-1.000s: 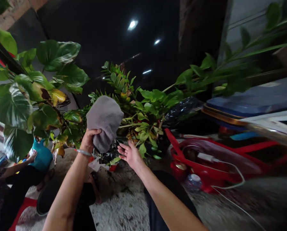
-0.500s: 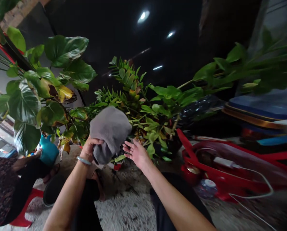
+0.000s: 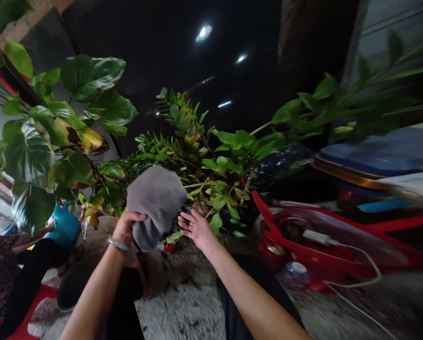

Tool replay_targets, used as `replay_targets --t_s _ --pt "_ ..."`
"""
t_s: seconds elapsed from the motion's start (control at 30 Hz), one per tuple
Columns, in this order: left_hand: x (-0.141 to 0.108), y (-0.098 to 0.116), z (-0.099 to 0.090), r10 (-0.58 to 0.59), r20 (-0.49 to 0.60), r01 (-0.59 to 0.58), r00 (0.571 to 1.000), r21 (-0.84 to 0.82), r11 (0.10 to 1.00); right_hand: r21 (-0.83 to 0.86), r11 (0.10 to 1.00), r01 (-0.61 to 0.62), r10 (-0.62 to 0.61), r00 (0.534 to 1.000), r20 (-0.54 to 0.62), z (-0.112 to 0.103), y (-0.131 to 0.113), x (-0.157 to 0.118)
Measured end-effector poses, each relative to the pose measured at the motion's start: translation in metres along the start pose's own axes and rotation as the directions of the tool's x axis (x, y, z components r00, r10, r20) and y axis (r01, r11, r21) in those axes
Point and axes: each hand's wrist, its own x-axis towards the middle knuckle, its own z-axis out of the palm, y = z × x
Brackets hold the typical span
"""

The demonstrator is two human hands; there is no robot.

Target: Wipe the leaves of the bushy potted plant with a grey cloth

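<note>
A soft grey cloth (image 3: 156, 198) hangs bunched in front of the plants, its lower part folded. My left hand (image 3: 128, 225), with a pale bangle at the wrist, grips its left edge; the thumb lies over the front and the other fingers are hidden behind the fabric. Just right of the cloth, my right hand (image 3: 196, 228) is held with fingers apart and palm turned up and inward. Nothing lies in it, and a small gap separates it from the cloth.
Leafy green plants (image 3: 225, 165) spread behind my hands, and broad leaves (image 3: 30, 151) fill the left. At right sits a red basket (image 3: 324, 255) with a white charger (image 3: 317, 236) and cable. A person (image 3: 5, 278) sits at lower left near a teal object (image 3: 65, 225).
The whole view has shifted, so the surroundings appear farther left. The cloth's top looks slightly more spread and angular. Both hands keep nearly the same pose.
</note>
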Motion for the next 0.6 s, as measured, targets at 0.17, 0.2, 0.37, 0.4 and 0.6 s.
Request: replay_targets --t_s 0.17,0.2,0.37,0.4,0.6 --pt "0.029 0.006 0.011 0.148 -0.115 -0.154 0.982 -0.046 0.987 0.036 0.999 0.031 -0.037 0.987 0.159 0.009 -0.003 -0.015" --pt "0.029 -0.007 0.009 0.105 -0.123 -0.108 0.987 -0.014 0.994 0.047 0.998 0.037 -0.045 0.983 0.179 0.01 -0.003 -0.016" --pt "-0.006 -0.061 -0.016 -0.237 -0.032 0.238 0.971 0.226 0.945 0.012 1.0 -0.024 0.022 0.994 0.11 0.005 0.001 -0.007" --pt "-0.013 -0.059 -0.02 -0.247 -0.016 0.244 0.969 0.234 0.941 0.004 0.999 -0.037 0.037 0.995 0.089 0.004 0.001 -0.006" --pt "-0.009 0.025 -0.016 0.195 -0.115 -0.2 0.974 -0.028 0.979 -0.058 0.998 -0.006 0.007 1.0 0.024 0.007 0.0 -0.007"
